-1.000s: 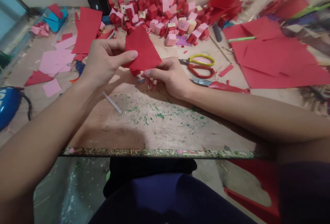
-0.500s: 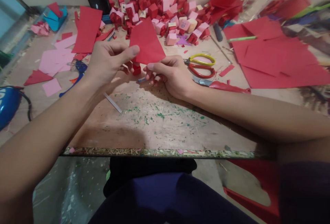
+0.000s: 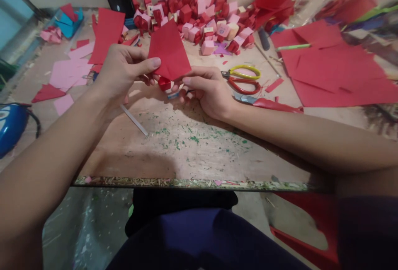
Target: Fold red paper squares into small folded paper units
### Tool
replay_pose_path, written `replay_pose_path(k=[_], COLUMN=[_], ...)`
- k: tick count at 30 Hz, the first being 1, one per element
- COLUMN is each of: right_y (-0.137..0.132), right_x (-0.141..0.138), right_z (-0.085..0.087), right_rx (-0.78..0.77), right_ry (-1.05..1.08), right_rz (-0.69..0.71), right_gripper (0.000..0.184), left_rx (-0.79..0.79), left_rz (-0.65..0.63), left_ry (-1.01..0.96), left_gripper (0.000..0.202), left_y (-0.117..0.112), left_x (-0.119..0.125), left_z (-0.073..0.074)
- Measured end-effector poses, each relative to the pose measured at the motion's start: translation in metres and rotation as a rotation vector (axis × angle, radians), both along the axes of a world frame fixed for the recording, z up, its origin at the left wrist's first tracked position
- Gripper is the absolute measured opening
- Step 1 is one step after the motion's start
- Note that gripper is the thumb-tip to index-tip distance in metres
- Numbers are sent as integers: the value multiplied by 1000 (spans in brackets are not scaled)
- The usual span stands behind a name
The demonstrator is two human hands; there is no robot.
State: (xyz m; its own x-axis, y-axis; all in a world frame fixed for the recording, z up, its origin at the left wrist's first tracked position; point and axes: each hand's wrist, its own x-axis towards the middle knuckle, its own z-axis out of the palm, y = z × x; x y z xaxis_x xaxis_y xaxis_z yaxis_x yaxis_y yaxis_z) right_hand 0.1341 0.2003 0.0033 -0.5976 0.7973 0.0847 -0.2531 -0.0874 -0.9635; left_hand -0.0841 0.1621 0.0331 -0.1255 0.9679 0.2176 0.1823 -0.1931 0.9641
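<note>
My left hand (image 3: 130, 67) pinches the left edge of a sheet of red paper (image 3: 169, 50), thumb on top and fingers underneath. The paper is held up above the table, its lower right corner at my right hand (image 3: 207, 87). The fingers of my right hand are curled with the thumb close to them; whether they grip the paper's edge or something small is hidden. Just below the paper, between my hands, shows a small red folded paper piece (image 3: 164, 83). A small blue item (image 3: 173, 95) lies partly hidden beside my right fingertips.
Red and pink paper cubes (image 3: 207, 47) are heaped at the back. Scissors (image 3: 244, 78) with yellow and red handles and a red-handled tool (image 3: 270, 103) lie right of my hand. Red sheets (image 3: 338, 71) spread farther right; pink scraps (image 3: 70, 71) and a white strip (image 3: 134, 120) lie left.
My left hand and the red paper have shifted a little left. The paper's lower right corner has drawn away from my right fingertips, and more of the small red piece shows. My right hand has barely moved.
</note>
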Motion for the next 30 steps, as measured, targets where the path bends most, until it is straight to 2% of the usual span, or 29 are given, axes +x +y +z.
replay_pose_path(k=[6, 12, 18, 23, 30], right_y=[-4, -1, 3, 4, 4], right_x=[-1, 1, -1, -3, -1], right_z=[10, 7, 2, -1, -2], right_rx=[-123, -102, -38, -17, 18], right_ry=[87, 103, 64, 55, 24], right_rz=[-8, 47, 17, 34, 37], right_gripper=[10, 23, 36, 35, 35], left_rx=[-34, -9, -52, -36, 61], left_rz=[-7, 2, 26, -44, -161], left_ry=[13, -18, -16, -12, 13], left_gripper=[38, 40, 33, 15, 23], left_y=[0, 3, -1, -3, -4], left_x=[-2, -3, 2, 1, 2], left_z=[2, -3, 4, 7, -1])
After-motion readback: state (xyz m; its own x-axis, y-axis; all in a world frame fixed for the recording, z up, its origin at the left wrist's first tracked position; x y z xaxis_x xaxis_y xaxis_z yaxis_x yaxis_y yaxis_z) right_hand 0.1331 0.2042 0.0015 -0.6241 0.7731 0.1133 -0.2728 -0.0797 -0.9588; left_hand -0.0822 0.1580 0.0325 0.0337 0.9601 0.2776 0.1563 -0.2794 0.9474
